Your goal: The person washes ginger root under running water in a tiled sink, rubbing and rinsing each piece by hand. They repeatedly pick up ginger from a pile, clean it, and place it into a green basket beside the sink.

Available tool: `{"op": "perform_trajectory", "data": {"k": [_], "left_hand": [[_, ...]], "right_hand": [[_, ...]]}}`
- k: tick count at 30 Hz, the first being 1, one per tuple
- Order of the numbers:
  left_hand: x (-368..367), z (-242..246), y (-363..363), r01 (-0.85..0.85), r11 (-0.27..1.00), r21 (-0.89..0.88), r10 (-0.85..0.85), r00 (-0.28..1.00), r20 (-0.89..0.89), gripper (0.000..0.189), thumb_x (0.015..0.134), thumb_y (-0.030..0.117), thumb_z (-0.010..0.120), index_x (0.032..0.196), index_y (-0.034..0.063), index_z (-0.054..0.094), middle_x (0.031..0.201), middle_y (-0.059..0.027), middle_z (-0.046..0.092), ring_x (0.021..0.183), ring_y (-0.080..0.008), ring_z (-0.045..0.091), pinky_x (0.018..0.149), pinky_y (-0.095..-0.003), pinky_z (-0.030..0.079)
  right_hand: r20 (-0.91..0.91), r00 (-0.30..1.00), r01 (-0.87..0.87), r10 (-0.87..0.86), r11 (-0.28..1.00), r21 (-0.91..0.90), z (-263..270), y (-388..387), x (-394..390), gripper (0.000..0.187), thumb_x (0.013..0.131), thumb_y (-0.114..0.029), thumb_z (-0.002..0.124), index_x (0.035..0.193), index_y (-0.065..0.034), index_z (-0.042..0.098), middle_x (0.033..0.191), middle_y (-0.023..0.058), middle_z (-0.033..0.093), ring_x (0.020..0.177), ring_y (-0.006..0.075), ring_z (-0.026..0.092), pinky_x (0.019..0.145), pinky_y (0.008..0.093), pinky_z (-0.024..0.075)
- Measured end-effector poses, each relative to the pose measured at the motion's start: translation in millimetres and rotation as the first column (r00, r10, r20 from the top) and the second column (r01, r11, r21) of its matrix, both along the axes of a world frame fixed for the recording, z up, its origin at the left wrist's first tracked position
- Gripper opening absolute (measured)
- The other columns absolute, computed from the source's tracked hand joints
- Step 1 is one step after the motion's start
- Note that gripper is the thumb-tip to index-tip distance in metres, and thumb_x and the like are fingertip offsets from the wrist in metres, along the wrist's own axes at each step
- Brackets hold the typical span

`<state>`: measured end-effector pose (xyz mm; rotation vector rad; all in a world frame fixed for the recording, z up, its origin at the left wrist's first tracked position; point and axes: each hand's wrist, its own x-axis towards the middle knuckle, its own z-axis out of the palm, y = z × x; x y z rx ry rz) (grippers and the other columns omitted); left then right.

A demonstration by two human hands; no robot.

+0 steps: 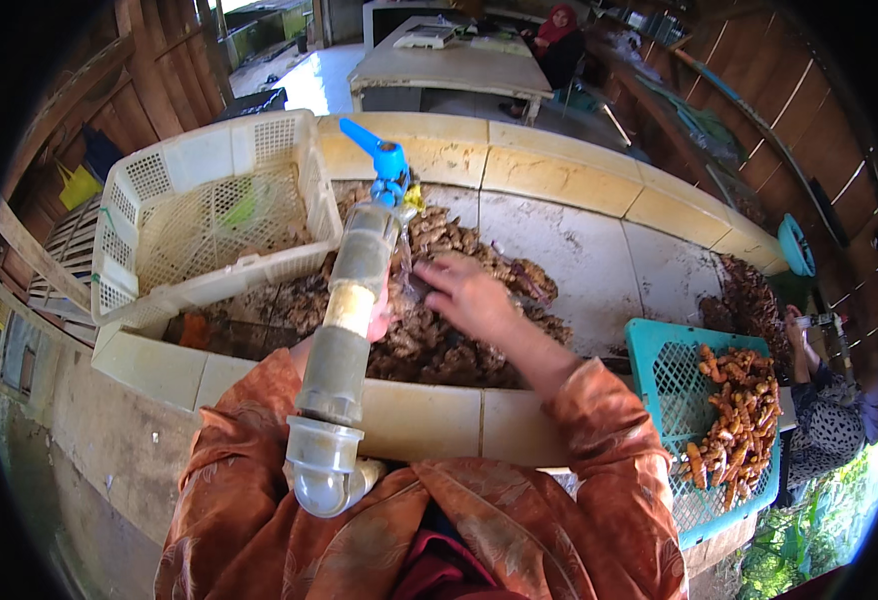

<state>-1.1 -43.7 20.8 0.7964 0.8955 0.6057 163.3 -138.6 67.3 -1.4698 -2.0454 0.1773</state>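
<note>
A grey plastic pipe [334, 352] with a blue valve tap [388, 161] rises before me, and water runs from the tap's mouth. Beneath it, muddy ginger-like rhizomes [439, 337] lie heaped in a tiled basin [559, 232]. My right hand [469, 292] is over the heap beside the falling water, fingers extended and apart; I see nothing held in it. My left hand [380, 307] is mostly hidden behind the pipe, near the water and the rhizomes, so its fingers and any hold do not show.
A white plastic crate [213, 165] rests on the basin's left edge. At the right, a green crate [656, 397] holds orange rhizomes [739, 420]. Another person [821, 427] is at the far right near a second tap. A seated person [559, 45] is beside a table [454, 71] beyond the basin.
</note>
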Motion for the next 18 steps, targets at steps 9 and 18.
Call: {"op": "perform_trajectory", "data": {"k": [9, 18], "left_hand": [[-1.1, -15.8, 12.4, -0.061, 0.986, 0.152, 0.098, 0.963, -0.250, 0.057, 0.091, 0.061, 0.035, 0.134, 0.0240, 0.041, 0.128, -0.0030, 0.049, 0.111, -0.0202, 0.047, 0.090, -0.0488, 0.038], [4.1, -25.2, 13.2, -0.183, 0.951, 0.250, 0.225, 0.962, -0.153, 0.042, 0.093, 0.045, 0.049, 0.121, 0.0138, 0.052, 0.101, -0.0005, 0.058, 0.094, -0.0128, 0.056, 0.073, -0.0327, 0.048]], "right_hand": [[0.116, 0.986, 0.114, -0.124, 0.989, 0.089, 4.0, -4.9, -1.7, 0.048, 0.075, -0.022, 0.069, 0.121, -0.0169, 0.058, 0.117, 0.0111, 0.056, 0.099, 0.0311, 0.058, 0.082, 0.0374, 0.0507], [0.168, 0.976, 0.128, -0.141, 0.988, 0.089, -7.5, -0.1, -1.2, 0.045, 0.074, -0.023, 0.068, 0.117, -0.0177, 0.059, 0.112, 0.0109, 0.057, 0.098, 0.0299, 0.059, 0.082, 0.0381, 0.0512]]}}
